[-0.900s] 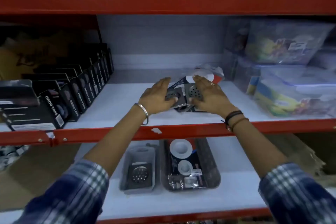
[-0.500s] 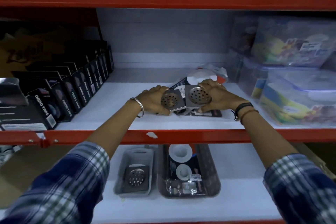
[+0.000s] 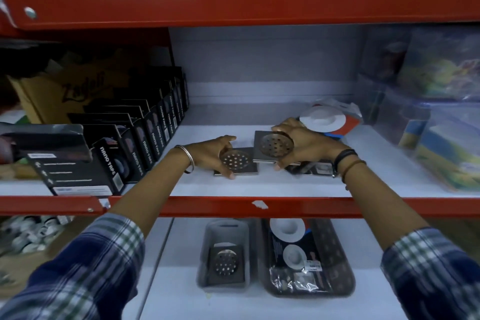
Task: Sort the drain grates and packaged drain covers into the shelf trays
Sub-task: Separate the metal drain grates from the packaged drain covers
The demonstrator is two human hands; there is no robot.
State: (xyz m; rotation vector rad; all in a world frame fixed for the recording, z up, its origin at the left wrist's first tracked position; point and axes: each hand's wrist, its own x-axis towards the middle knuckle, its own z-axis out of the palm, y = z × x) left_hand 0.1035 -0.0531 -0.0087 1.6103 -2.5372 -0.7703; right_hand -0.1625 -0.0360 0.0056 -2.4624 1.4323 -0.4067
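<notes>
On the middle shelf my left hand (image 3: pixel 211 154) grips a square metal drain grate (image 3: pixel 237 161) by its left edge, low over the shelf. My right hand (image 3: pixel 309 144) holds a second drain grate (image 3: pixel 272 145), tilted up toward me. Behind my right hand lies a pile of packaged drain covers (image 3: pixel 324 118), with another package (image 3: pixel 311 169) partly hidden under my wrist. On the lower shelf a grey tray (image 3: pixel 226 228) holds one drain grate (image 3: pixel 226 262). Beside it a dark tray (image 3: pixel 342 267) holds packaged drain covers (image 3: pixel 293 254).
Black nano tape boxes (image 3: pixel 135 143) stand in a row on the left of the middle shelf. Clear plastic containers (image 3: pixel 446 132) are stacked on the right. A red shelf rail (image 3: pixel 285 206) crosses in front between the two shelves. Small white fittings (image 3: pixel 28 234) lie at lower left.
Both hands closed on a drain grate each and lifted them off the pile. They have since drawn apart, the left grate moving left and down toward the shelf.
</notes>
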